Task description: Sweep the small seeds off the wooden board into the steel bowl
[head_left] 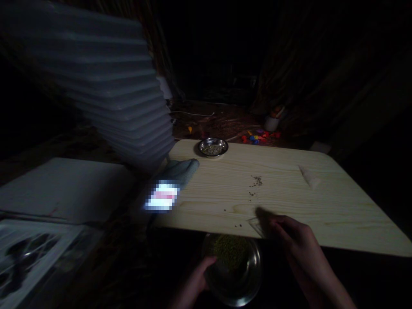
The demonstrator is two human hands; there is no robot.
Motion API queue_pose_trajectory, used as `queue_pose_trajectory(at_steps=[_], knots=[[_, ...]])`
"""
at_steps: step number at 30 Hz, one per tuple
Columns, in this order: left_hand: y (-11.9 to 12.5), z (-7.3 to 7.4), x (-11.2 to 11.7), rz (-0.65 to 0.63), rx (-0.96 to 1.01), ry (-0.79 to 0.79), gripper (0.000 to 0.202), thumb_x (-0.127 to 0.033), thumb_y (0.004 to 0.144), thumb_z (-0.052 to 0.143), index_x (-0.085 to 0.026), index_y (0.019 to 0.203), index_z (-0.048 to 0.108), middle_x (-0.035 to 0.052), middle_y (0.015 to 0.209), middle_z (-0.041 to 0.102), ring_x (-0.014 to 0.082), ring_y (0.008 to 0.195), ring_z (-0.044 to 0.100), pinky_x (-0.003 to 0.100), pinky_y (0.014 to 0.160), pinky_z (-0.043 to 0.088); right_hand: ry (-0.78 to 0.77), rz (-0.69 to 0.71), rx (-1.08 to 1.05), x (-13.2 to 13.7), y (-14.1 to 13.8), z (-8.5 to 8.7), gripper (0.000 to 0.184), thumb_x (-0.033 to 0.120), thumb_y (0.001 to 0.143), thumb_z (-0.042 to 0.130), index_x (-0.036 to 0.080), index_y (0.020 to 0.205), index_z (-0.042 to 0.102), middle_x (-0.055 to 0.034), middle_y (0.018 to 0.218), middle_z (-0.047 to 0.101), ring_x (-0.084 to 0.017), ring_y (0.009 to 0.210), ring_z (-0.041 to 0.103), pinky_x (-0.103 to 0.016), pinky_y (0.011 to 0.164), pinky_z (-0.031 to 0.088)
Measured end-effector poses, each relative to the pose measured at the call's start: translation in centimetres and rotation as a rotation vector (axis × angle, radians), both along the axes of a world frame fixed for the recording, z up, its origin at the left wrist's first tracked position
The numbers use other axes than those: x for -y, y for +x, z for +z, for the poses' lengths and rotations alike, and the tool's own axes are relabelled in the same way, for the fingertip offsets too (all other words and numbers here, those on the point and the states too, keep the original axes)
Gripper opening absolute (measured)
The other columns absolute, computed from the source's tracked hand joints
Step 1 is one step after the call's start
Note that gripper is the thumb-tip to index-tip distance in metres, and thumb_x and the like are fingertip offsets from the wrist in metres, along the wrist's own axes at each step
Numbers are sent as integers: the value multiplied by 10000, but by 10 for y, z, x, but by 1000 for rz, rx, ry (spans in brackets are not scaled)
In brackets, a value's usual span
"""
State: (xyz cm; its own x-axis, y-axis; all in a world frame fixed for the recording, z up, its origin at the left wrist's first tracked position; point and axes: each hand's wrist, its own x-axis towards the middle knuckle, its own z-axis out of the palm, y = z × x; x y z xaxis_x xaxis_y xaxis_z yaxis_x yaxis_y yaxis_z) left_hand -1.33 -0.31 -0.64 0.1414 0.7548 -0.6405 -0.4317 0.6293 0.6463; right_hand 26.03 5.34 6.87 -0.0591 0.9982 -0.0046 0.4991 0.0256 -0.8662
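Observation:
My left hand (pixel 201 277) grips the rim of a shiny metal bowl (pixel 254 283), thumb over the edge, just below the table's near edge. Small green grains (pixel 230 251), like mung beans, lie in the bowl's far part, which looks tilted. Over the near edge of the table is my right hand (pixel 294 236), its fingers pinched together. A faint thin outline and a dark shadow show at its fingertips; what it holds, if anything, is unclear. Scattered dark bits (pixel 256 181) lie on the wooden tabletop (pixel 212 193) ahead of that hand.
A second metal bowl (pixel 213 148) with pale grains stands at the table's far left. A grey cloth (pixel 183 169) and a glowing, pixelated screen (pixel 162 196) lie at the left edge. Stacked pale ridged sheets (pixel 106 86) rise on the left. A pale scrap (pixel 309 177) lies right.

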Motion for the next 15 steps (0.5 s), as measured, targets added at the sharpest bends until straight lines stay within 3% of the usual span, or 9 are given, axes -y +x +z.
queue_pose_trajectory(at_steps=[4,9,15], knots=[[-3,4,1,-24,-23,14,421,-368,783,652,-83,1092,674,164,1090,707,317,997,653,392,835,520,-15,120,-8,5,-6,2,272,406,886,567,207,977,727,-74,1007,750,-234,891,696,-335,794,541],[-8,-2,1,15,-31,-46,435,-365,768,672,-59,1076,664,162,1077,717,317,1006,654,427,903,503,36,16,-22,-1,-7,2,277,396,892,560,200,1015,712,-89,1032,742,-244,926,687,-357,824,530],[-6,-1,0,19,40,-26,399,-346,770,671,-77,1064,659,139,1097,718,316,1031,652,403,874,528,29,88,12,0,-17,4,267,425,889,551,219,937,713,-62,948,748,-226,844,686,-342,783,535]])
